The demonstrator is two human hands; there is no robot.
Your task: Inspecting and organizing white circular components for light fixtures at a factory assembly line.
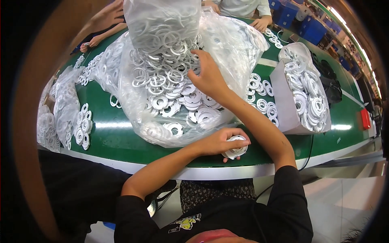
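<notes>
Small stack of white rings (237, 149) sits in the left hand (221, 141), just above the near table edge; thumb across the top, fingers wrapped round the far side and under, so it's clamped on the stack. Right hand (204, 72) is well apart from the left, up at the right side of the loose ring pile (160, 95), thumb and fingers spread with a gap between. Can't tell if the fingertips touch a ring. The step looks like picking from the pile while the left holds the stack. To do it well, I'd pinch one piece by its rim and lift straight up; the thin ones on top look hooked into each other, so a sideways pull could drag neighbours along. The flatter pieces lower down look easier to slide off singly. Left thumb pressure should be firm but light: the stack could fan out if squeezed off-centre. Watch the right wrist against the clear plastic bag (139, 128) under the pile; its soft edge could snag. A second bag (162, 20) stands over the back of the pile. Right of that, an open carton (284, 107) full of white pieces on the green table (111, 139); co-workers' hands (261, 23) at the far side.
</notes>
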